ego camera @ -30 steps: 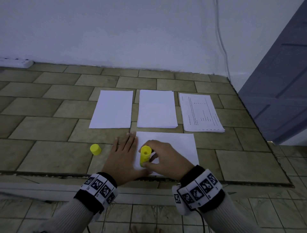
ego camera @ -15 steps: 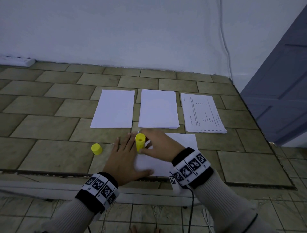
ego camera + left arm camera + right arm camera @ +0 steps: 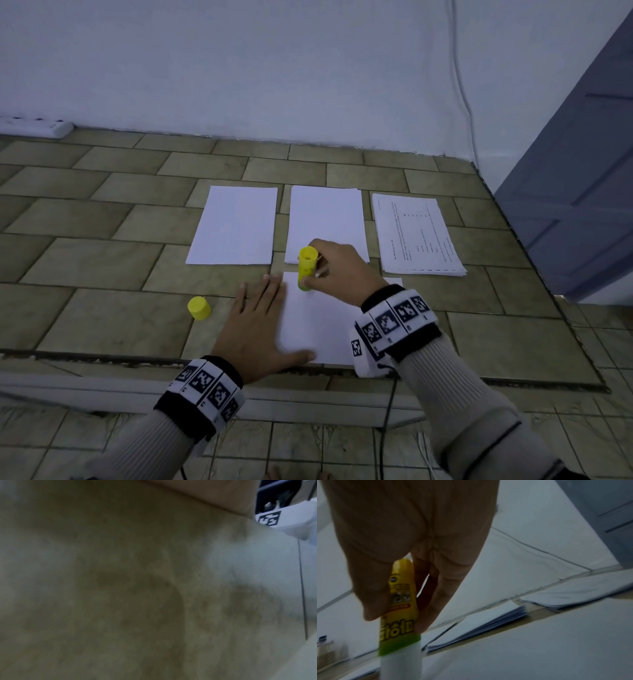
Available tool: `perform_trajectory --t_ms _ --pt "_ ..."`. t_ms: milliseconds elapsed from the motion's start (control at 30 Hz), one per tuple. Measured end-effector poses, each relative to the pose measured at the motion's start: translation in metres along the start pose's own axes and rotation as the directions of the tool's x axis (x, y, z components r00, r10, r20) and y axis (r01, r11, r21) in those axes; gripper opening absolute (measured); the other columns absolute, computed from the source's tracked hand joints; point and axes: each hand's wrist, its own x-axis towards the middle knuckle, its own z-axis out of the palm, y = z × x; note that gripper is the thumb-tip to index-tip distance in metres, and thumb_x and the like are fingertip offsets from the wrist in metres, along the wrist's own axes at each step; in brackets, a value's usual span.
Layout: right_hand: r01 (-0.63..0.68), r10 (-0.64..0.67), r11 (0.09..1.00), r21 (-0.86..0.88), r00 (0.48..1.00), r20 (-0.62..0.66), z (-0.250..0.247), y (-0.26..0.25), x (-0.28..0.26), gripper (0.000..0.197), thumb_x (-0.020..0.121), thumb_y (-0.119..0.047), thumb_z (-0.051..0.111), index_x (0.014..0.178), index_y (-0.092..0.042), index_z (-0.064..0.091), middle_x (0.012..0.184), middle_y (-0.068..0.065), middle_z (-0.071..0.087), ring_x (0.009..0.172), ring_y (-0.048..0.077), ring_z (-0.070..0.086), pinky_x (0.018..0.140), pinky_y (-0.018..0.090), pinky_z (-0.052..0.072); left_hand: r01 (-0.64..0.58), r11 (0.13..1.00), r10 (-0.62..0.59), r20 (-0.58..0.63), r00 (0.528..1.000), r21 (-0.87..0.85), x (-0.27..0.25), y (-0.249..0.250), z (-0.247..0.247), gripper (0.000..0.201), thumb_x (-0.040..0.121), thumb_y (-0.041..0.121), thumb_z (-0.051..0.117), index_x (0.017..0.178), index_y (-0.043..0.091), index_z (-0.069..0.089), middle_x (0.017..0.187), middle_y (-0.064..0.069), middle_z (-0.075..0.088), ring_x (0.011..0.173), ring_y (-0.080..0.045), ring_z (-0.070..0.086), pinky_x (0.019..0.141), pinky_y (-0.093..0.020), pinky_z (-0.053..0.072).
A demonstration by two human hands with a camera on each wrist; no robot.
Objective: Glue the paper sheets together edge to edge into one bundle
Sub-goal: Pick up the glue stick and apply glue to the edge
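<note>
Glue stick [image 3: 306, 269] is travelling up the left edge of the near sheet [image 3: 318, 325] in the head view: a second ago it was standing low on that sheet, close to the person, and now its tip is sitting at the far left corner, just short of the middle stack [image 3: 327, 222]. To my eye that is meaning one edge is nearly coated, so the sheet is getting ready to be joined to another. The right hand [image 3: 337, 274] is holding the yellow tube with fingers and thumb curled round it. The left hand [image 3: 255, 322] is still lying flat, fingers straight, pinning the sheet's left side to the tiled surface [image 3: 102, 260]. The yellow cap [image 3: 198, 307] is standing apart to the left. A blank stack [image 3: 234, 224] and a printed stack [image 3: 416, 234] are lying farther back; all the paper is looking thin, matte and rectangular.

The left wrist view is showing only blurred, mottled tile, pressed too close to tell more.

In the right wrist view the fingers [image 3: 436, 599] are clamping the glue stick [image 3: 400, 608], a smooth plastic cylinder with a green collar and white tip touching the near sheet [image 3: 539, 642]. The middle stack [image 3: 479, 626] is showing fanned, layered edges.
</note>
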Motion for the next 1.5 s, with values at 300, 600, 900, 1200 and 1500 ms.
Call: perform_trajectory --t_ms 300,600,900,1200,1500 --pt "-0.006 -0.006 0.983 0.182 0.998 0.064 -0.011 0.019 -0.082 0.021 0.074 -0.014 0.079 0.093 -0.013 0.07 0.096 0.0 0.069 0.085 0.013 0.066 0.075 0.032 0.058 0.0 1.0 0.0 -0.014 1.0 -0.005 -0.001 0.0 0.0 0.136 0.056 0.102 0.005 0.155 0.008 0.002 0.162 -0.005 -0.009 0.148 -0.017 -0.014 0.119 -0.049 -0.007" --pt "0.055 -0.067 0.982 0.183 0.996 0.062 -0.014 0.025 -0.089 0.025 0.075 -0.012 0.079 0.098 -0.015 0.07 0.099 0.0 0.068 0.088 0.012 0.065 0.072 0.024 0.057 0.004 1.0 -0.004 0.003 1.0 0.015 0.001 0.0 0.002 0.136 0.057 0.102 0.005 0.155 0.008 0.002 0.162 -0.003 -0.012 0.148 -0.018 -0.014 0.12 -0.049 -0.006" --pt "0.025 -0.022 0.997 0.07 0.999 -0.039 -0.037 0.036 -0.032 0.014 0.074 -0.005 0.076 0.085 -0.006 0.068 0.091 0.008 0.07 0.086 0.019 0.066 0.075 0.03 0.055 0.024 0.999 -0.026 0.057 0.998 0.045 0.0 0.003 -0.005 0.138 0.05 0.101 -0.006 0.153 0.01 -0.01 0.16 -0.003 -0.022 0.147 -0.018 -0.021 0.12 -0.049 -0.009" --pt "-0.016 0.02 1.0 0.026 0.988 -0.153 -0.04 0.046 -0.032 0.018 0.075 -0.009 0.077 0.091 -0.01 0.069 0.09 -0.007 0.068 0.08 -0.003 0.06 0.07 0.003 0.041 0.019 0.999 -0.02 0.041 0.999 0.04 0.0 0.002 -0.004 0.136 0.053 0.101 -0.001 0.154 0.01 -0.007 0.16 -0.003 -0.02 0.147 -0.017 -0.019 0.12 -0.049 -0.008" --pt "-0.081 0.092 0.989 0.122 0.992 -0.09 -0.061 0.057 -0.105 0.021 0.073 -0.011 0.08 0.087 -0.023 0.07 0.091 -0.009 0.072 0.084 0.004 0.067 0.075 0.018 0.053 -0.002 1.0 0.002 0.0 1.0 0.02 -0.001 0.0 0.0 0.134 0.059 0.101 0.005 0.155 0.008 0.002 0.161 -0.003 -0.013 0.149 -0.018 -0.013 0.121 -0.05 -0.004"
